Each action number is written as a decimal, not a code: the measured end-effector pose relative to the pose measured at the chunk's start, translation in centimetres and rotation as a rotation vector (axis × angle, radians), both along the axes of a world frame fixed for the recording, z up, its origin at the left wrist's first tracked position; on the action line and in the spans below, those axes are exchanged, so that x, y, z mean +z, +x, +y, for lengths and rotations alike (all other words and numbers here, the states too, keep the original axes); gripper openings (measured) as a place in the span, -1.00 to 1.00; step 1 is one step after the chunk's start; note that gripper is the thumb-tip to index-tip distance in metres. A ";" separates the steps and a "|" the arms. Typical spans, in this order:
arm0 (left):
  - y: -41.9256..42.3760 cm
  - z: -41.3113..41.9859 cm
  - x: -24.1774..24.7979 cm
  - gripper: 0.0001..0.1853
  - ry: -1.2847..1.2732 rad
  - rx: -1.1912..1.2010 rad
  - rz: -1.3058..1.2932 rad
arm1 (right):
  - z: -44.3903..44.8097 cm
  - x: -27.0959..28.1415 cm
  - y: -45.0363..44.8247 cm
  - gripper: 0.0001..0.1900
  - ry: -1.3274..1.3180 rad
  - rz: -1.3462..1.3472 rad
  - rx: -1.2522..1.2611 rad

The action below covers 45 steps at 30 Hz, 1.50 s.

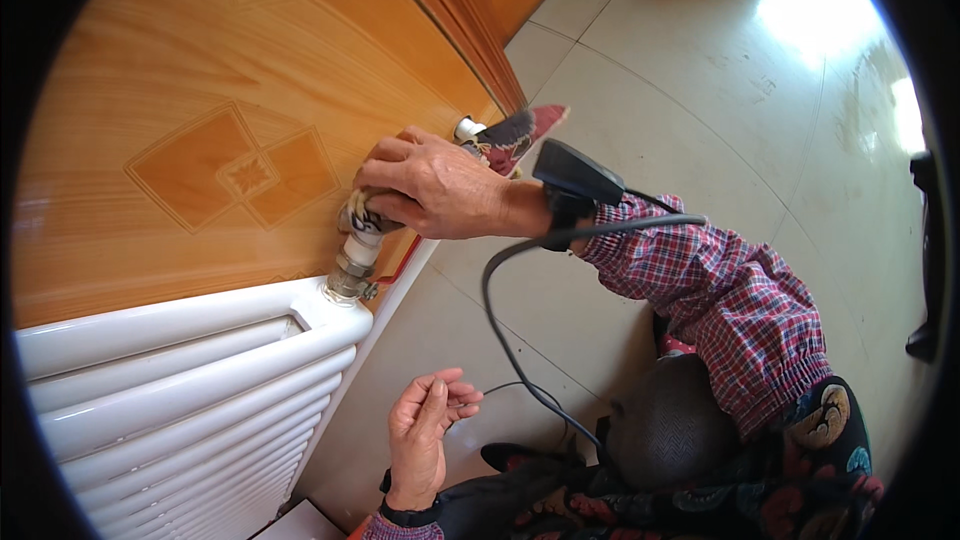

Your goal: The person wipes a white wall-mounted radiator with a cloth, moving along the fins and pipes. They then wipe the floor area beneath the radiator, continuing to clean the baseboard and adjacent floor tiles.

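Observation:
My right hand (pixel 442 184) is curled over the pipe above the radiator, holding a frayed cloth rag (pixel 517 139). The rag's dark and red patterned end sticks out beyond my hand, while pale strands show by my fingertips. Below them, a white pipe fitting (pixel 364 246) joins a metal valve (pixel 351 276) at the radiator's top corner. Another white pipe end (pixel 469 127) shows behind the hand, near the wood panel; the stretch under my palm is hidden. My left hand (pixel 427 416) is held lower, beside the radiator, palm up with loosely bent fingers and nothing visible in it.
The white radiator (pixel 187 360) fills the lower left, against a wood-patterned panel (pixel 172 157). A black cable (pixel 491 300) loops from the device (pixel 577 172) on my right wrist. Tiled floor (pixel 675 90) lies to the right. A white box (pixel 300 523) stands at the bottom.

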<state>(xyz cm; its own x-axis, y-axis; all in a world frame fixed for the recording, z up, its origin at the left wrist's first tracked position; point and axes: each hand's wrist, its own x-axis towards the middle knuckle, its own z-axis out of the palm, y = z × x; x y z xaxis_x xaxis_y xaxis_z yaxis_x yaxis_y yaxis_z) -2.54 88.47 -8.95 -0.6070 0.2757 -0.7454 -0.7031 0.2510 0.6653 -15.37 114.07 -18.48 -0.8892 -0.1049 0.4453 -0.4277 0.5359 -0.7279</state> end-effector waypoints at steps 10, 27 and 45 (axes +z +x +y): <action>0.1 -0.1 1.5 -0.68 0.036 0.009 0.114 | 1.9 2.8 -1.5 -0.72 -0.387 -0.445 -0.007; -2.8 0.2 0.7 -0.66 0.021 0.041 0.085 | 0.5 -1.9 -6.1 -0.68 -0.555 -0.353 -0.260; -5.9 -1.6 -2.2 -0.66 -0.068 0.103 0.135 | -0.4 -4.9 -2.1 -0.64 -0.937 -0.386 -0.195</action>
